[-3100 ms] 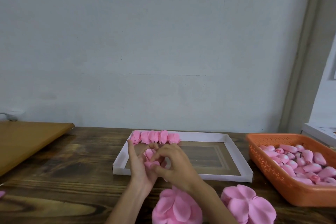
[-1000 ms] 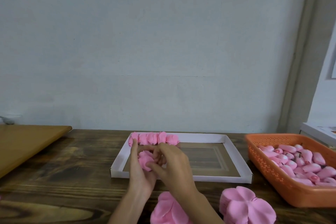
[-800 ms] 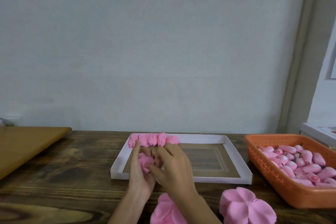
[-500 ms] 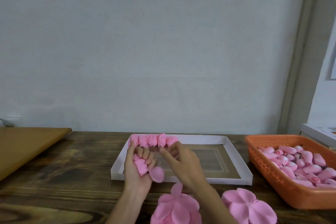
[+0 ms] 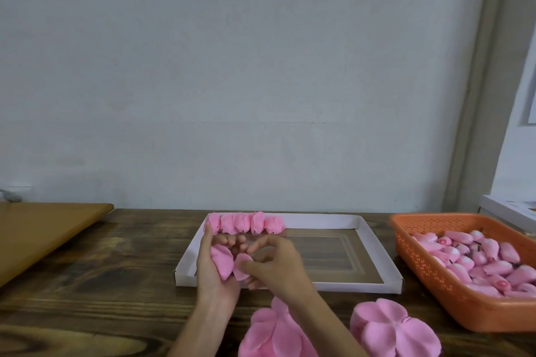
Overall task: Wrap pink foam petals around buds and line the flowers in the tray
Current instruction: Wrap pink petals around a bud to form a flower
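A small handicraft workshop or home craft bench is suggested; which one can't be told. Batch work is shown: an orange plastic basket (image 5: 421,265) is filled w/ pink buds (image 5: 470,258), foam petals (image 5: 391,330) are stacked at the near edge of the dark wood table (image 5: 116,269), and finished flowers (image 5: 245,222) are lined in a white cardboard tray (image 5: 333,287). Hand assembly is seen: a half-wrapped flower (image 5: 222,265) is gripped by the left hand (image 5: 213,278), its loose petal (image 5: 241,267) pinched by the right hand (image 5: 280,266). A bare painted wall (image 5: 261,81) is seen behind.
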The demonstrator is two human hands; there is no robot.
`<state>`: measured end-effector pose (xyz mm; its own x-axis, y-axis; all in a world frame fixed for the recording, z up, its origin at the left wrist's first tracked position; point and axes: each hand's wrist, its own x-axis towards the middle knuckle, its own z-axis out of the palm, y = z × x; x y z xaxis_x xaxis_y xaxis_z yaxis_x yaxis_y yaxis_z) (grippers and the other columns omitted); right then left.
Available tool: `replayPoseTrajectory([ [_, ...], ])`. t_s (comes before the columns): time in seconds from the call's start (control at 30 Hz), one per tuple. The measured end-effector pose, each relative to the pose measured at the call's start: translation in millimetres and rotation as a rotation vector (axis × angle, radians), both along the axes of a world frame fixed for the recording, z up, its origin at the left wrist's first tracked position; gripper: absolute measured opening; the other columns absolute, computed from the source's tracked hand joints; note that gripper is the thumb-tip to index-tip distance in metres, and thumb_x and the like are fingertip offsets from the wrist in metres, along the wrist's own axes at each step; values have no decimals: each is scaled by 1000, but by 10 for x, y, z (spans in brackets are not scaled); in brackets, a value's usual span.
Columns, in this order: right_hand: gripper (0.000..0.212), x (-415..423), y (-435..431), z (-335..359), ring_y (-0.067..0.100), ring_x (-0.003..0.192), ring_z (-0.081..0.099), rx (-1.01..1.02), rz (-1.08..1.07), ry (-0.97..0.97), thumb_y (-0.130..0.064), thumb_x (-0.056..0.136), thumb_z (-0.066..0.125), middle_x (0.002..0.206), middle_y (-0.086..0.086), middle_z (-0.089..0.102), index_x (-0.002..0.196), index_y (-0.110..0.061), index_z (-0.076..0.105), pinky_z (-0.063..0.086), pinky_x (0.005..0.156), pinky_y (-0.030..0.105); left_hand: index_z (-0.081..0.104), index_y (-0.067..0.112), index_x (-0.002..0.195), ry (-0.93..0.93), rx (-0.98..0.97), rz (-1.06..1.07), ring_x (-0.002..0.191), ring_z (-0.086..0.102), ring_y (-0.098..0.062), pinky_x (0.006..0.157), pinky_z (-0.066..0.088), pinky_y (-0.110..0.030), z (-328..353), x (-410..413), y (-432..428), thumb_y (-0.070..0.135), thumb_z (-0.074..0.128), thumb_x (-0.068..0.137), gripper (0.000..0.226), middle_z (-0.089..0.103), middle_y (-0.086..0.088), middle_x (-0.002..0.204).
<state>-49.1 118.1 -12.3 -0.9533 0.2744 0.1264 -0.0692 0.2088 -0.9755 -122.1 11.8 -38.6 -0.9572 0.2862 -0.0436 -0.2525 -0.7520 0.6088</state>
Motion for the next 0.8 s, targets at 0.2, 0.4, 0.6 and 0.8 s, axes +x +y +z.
replayPoseTrajectory([
  [0.2,22,-32,-148,-70,13,70,74,90,-108,116,-19,74,87,77,-2,75,85,-19,69,65,67,38,68,20,72,78,-39,18,73,73,-28,66,60,-42,-85,-30,12,66,71,79,46,72,-7,80],
  [0.4,32,-45,-198,-127,6,73,74,67,-89,177,-22,68,89,81,-7,77,92,-25,69,62,72,28,68,19,63,88,41,21,57,67,-19,52,57,-32,-90,-44,47,61,77,73,44,66,-2,71],
  [0.6,30,-42,-254,-190,8,79,75,73,-91,217,-9,72,88,88,-7,77,94,-24,72,62,76,26,65,17,70,59,42,28,58,61,-19,59,53,-32,-82,-53,28,65,74,73,48,60,-4,71],
  [0.8,25,-34,-312,-209,2,80,70,245,-125,272,-17,78,86,89,-22,74,97,-30,76,59,75,20,68,22,73,70,60,-44,53,57,-17,46,47,-27,-92,-35,29,68,80,65,48,57,0,69],
])
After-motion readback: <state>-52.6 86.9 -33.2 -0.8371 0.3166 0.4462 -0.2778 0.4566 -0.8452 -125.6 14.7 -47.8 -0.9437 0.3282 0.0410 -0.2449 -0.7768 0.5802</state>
